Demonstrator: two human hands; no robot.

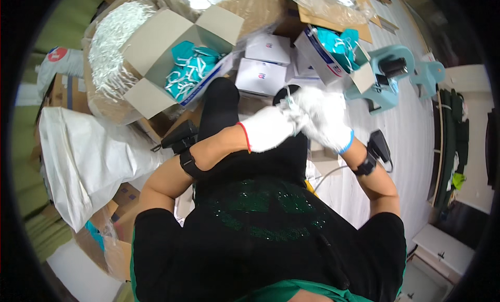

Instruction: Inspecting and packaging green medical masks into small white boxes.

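My left hand (270,127), in a white knit glove with a red cuff, meets my right hand (327,117) in front of my knees. The right glove is white too, with a blue cuff, and is partly smeared by motion. Fingers of both hands are bunched together. A thin whitish strand (288,91) sticks up between them; whatever else they hold is hidden. Past my left hand stands an open box (161,44) with teal bundles (191,67) tied with white strings. Beyond my right hand, another open box (324,57) holds similar teal bundles (338,46).
Closed white boxes (261,75) are stacked ahead of my knees. A plastic-lined carton (112,46) of white strands stands at the far left, near a large white sack (94,156). Light-blue plastic stools (383,85) stand on the pale floor at the right.
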